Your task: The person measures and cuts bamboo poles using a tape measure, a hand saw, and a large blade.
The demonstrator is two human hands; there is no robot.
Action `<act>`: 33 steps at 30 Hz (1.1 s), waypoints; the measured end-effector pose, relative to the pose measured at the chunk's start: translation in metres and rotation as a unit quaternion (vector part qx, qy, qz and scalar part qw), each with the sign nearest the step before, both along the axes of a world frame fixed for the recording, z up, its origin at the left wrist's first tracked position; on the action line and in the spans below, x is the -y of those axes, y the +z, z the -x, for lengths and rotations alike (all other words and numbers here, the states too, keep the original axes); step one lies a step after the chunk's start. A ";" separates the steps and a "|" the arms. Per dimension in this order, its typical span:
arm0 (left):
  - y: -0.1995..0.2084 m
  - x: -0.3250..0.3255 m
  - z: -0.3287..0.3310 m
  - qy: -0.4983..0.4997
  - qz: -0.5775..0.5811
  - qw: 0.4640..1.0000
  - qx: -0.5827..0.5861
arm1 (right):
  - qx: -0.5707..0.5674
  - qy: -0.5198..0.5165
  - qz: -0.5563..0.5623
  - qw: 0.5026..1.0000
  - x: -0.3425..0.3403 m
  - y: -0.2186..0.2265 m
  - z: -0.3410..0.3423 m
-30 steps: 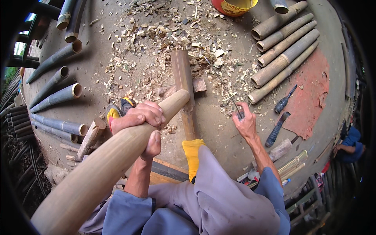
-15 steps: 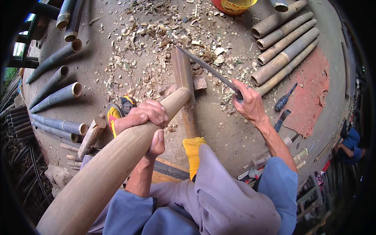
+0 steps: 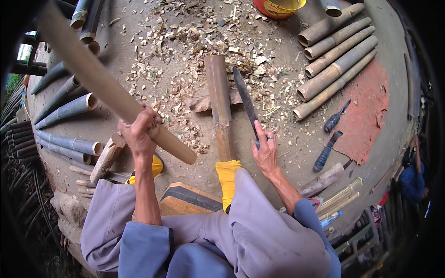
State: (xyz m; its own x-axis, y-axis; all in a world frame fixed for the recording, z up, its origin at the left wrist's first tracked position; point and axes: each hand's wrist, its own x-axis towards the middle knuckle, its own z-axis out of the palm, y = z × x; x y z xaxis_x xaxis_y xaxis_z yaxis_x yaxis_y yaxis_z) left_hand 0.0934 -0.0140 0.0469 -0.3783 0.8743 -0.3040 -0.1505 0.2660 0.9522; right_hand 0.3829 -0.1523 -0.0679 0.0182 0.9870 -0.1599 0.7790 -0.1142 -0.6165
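Observation:
My left hand [image 3: 141,127] is wrapped round a smooth, pale tan bamboo pole [image 3: 95,69] near its lower end. The pole slants from the upper left down toward the middle, held in the air. In my right hand [image 3: 266,150] is a machete [image 3: 245,95], its dark blade pointing away and slightly left. To the left of the blade, apart from it, lies a brown bamboo length [image 3: 218,90], propped across a rough wood block [image 3: 200,104]. Its near end meets my foot in a yellow sock [image 3: 228,178].
Wood chips [image 3: 174,51] litter the ground ahead. Bamboo tubes [image 3: 338,68] lie at right, others [image 3: 69,111] at left. Two dark-handled tools [image 3: 328,150] lie by a red cloth [image 3: 366,116]. A red-and-yellow bucket [image 3: 279,8] stands far off. Another person [image 3: 412,180] is at the right edge.
My left hand has swung the pole from the lower left to the upper left, its end now pointing down to the right. The machete has moved off the propped bamboo and turned to point forward.

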 end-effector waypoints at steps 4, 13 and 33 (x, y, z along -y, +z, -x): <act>-0.058 0.025 0.031 -0.005 0.118 0.992 -0.041 | 0.027 -0.013 0.001 1.000 0.016 -0.017 0.024; -0.108 0.043 0.075 0.035 0.189 0.968 -0.162 | 0.039 -0.017 -0.012 0.999 0.019 -0.027 0.029; -0.138 0.030 0.062 -0.331 0.124 0.619 -0.701 | -0.056 -0.080 -0.015 0.995 0.003 0.004 0.014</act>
